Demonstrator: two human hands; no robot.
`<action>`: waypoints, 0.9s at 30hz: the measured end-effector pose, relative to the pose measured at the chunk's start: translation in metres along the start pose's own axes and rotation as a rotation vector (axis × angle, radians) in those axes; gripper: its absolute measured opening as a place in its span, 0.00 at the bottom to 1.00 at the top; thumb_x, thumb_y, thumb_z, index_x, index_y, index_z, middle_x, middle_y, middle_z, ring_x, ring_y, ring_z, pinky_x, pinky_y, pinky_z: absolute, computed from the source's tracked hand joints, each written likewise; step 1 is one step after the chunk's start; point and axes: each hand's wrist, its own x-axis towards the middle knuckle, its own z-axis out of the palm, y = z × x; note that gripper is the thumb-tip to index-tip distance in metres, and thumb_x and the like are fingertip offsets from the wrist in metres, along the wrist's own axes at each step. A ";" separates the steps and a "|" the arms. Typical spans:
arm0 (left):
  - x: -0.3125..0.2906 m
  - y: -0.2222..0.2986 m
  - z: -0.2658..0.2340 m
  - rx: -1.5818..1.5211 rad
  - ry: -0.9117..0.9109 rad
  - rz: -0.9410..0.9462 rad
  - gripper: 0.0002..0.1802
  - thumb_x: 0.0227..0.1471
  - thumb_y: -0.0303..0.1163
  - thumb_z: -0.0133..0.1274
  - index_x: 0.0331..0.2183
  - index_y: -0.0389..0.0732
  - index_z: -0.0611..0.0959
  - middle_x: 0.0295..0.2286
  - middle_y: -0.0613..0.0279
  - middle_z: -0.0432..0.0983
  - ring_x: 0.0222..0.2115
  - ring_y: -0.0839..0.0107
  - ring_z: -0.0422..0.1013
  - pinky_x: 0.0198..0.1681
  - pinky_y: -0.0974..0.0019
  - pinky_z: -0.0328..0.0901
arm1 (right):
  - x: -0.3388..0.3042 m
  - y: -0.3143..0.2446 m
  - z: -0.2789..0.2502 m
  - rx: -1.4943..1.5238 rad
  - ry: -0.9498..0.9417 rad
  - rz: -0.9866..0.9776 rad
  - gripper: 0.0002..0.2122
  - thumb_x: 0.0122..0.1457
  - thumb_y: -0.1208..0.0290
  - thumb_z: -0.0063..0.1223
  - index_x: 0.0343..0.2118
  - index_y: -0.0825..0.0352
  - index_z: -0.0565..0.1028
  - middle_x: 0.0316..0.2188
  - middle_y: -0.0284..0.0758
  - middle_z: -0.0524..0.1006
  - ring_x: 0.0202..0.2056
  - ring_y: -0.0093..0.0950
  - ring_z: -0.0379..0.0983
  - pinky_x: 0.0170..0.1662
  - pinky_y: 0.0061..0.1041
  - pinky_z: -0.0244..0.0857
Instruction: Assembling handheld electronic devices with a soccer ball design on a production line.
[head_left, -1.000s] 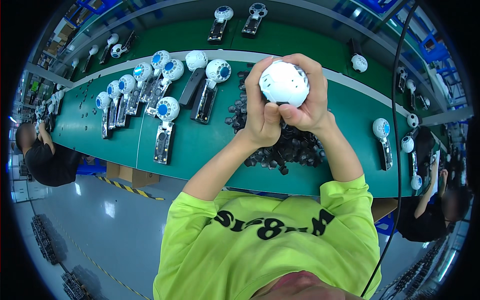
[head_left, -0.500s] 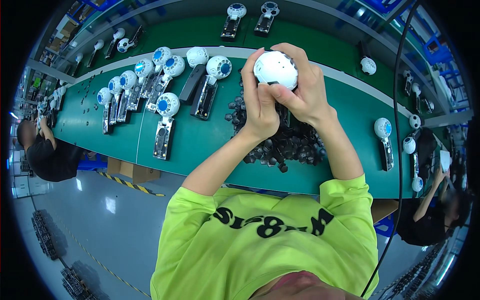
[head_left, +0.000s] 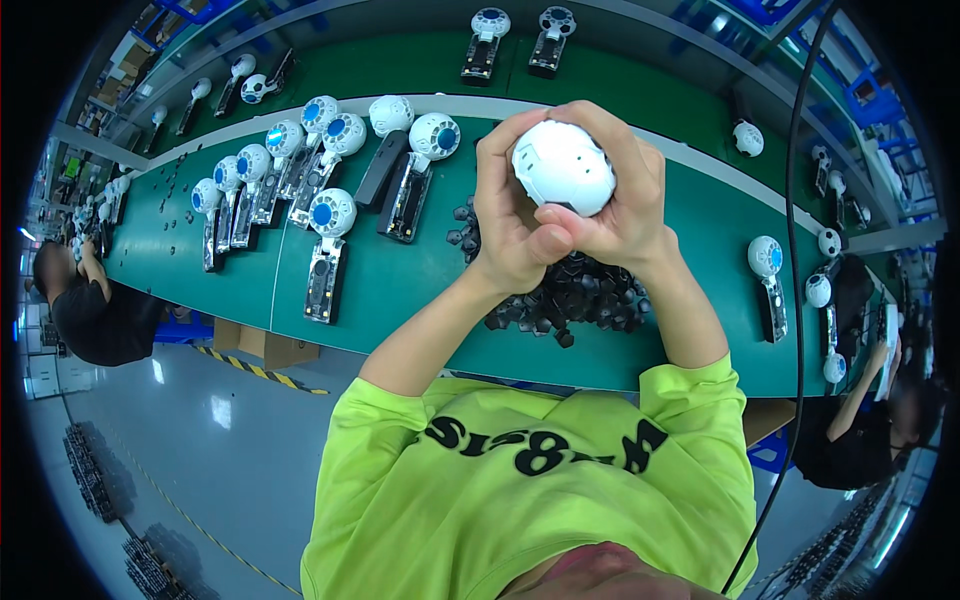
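Note:
Above the bench I hold a white ball-shaped head [head_left: 562, 165] between both hands. My left hand [head_left: 508, 225] wraps its left side, with the fingers curled over the far edge. My right hand [head_left: 632, 200] grips the right side, its thumb pressed at the near edge beside a small black patch. Whatever joins the ball underneath is hidden by my hands. Below them lies a heap of small black pentagon pieces [head_left: 585, 300], partly covered by my wrists.
Several white ball-headed units with black handles [head_left: 325, 270] lie on the green bench [head_left: 400, 300] to my left; another ball-headed unit [head_left: 768, 285] lies right. Beyond is a green conveyor [head_left: 640, 85] carrying more units. A black cable [head_left: 790, 200] hangs at right. Co-workers sit on both sides.
My hands have turned the white ball and drawn it slightly nearer and to the right. The units on the far conveyor have shifted to the right.

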 end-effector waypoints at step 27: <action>0.024 -0.037 -0.093 1.261 -0.737 -0.139 0.05 0.49 0.28 0.60 0.30 0.38 0.86 0.33 0.64 0.75 0.34 0.65 0.70 0.38 0.65 0.65 | 0.009 0.032 -0.024 0.690 0.183 0.822 0.20 0.64 0.53 0.45 0.45 0.68 0.72 0.28 0.37 0.77 0.22 0.22 0.74 0.24 0.19 0.70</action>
